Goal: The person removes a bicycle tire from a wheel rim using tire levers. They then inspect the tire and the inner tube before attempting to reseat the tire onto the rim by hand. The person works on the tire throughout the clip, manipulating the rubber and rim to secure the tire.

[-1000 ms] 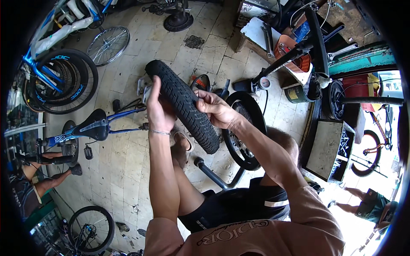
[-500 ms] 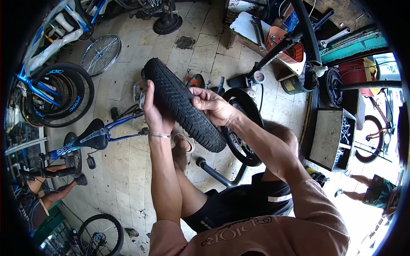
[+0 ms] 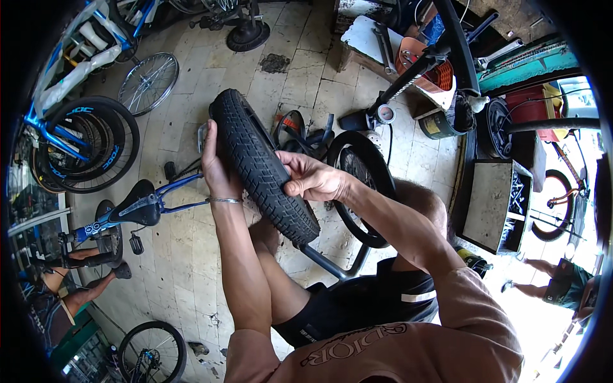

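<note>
A small black knobby bicycle tire (image 3: 260, 167) is held up at a tilt in front of me, its tread facing me. My left hand (image 3: 221, 167) supports its left side, thumb stretched up along the edge and fingers hidden behind. On the other side my right hand (image 3: 314, 179) grips the tire's edge, thumb on the tread and fingertips tucked behind the sidewall. A small black-tired wheel (image 3: 338, 150) stands just beyond my right wrist, near my right knee, partly hidden by my forearm. A grey metal tube stand (image 3: 322, 262) lies below the tire, between my legs.
A floor pump with a round gauge (image 3: 385, 114) stands beyond the small wheel. Sandals (image 3: 292, 124) lie on the tiles. A blue bicycle (image 3: 143, 203) is at the left, spare wheels behind it. At right are an orange basket (image 3: 408, 56), a bucket (image 3: 440, 124) and a metal box (image 3: 488, 204).
The tire and both hands have shifted slightly left and toward me. The tire has turned a little, showing more of its inner opening, and my right hand sits lower in view.
</note>
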The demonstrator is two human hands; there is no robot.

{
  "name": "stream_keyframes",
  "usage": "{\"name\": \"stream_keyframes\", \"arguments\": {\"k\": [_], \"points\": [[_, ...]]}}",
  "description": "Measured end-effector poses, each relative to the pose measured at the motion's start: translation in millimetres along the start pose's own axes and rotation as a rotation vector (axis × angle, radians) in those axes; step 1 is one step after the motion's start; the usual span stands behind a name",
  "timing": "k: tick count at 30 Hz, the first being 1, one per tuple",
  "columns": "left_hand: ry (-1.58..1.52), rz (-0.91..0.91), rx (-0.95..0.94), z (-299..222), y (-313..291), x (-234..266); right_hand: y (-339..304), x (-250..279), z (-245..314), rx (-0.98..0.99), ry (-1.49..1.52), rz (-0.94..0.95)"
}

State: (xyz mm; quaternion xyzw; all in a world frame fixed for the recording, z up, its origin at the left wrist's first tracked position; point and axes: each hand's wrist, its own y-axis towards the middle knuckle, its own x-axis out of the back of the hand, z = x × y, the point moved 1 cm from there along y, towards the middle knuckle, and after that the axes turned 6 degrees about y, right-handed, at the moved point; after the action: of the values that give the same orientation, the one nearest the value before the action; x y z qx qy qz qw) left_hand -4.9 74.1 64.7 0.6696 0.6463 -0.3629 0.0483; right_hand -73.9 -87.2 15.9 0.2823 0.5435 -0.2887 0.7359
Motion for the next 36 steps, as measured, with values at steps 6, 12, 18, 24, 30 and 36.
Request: {"name": "stream_keyframes", "arguments": {"k": [6,12,18,24,30,36], "points": [[0.041,0.182,0.031,17.3,-11.5,-13.0,9.4,-6.1,36.3,0.137,-0.066,-0.198],[0.046,0.269,0.035,28.6,8.8,-4.4,7.2,-14.3,44.1,0.008,-0.433,-0.533],[0.038,0.023,-0.117,61.7,15.4,-10.2,-3.6,-51.4,79.3,0.102,-0.794,-0.453],[0.543,-0.015,0.223,178.4,-4.5,-19.2,-27.0,-62.0,106.1,0.237,-0.935,-0.354],[0.491,-0.157,0.227,295.1,-37.4,-6.5,-37.0,-64.3,113.9,0.3,-1.045,-0.343],[0.78,0.181,0.311,321.3,-82.6,-52.3,-41.1,-46.5,122.3,0.389,-1.098,-0.414]]}}
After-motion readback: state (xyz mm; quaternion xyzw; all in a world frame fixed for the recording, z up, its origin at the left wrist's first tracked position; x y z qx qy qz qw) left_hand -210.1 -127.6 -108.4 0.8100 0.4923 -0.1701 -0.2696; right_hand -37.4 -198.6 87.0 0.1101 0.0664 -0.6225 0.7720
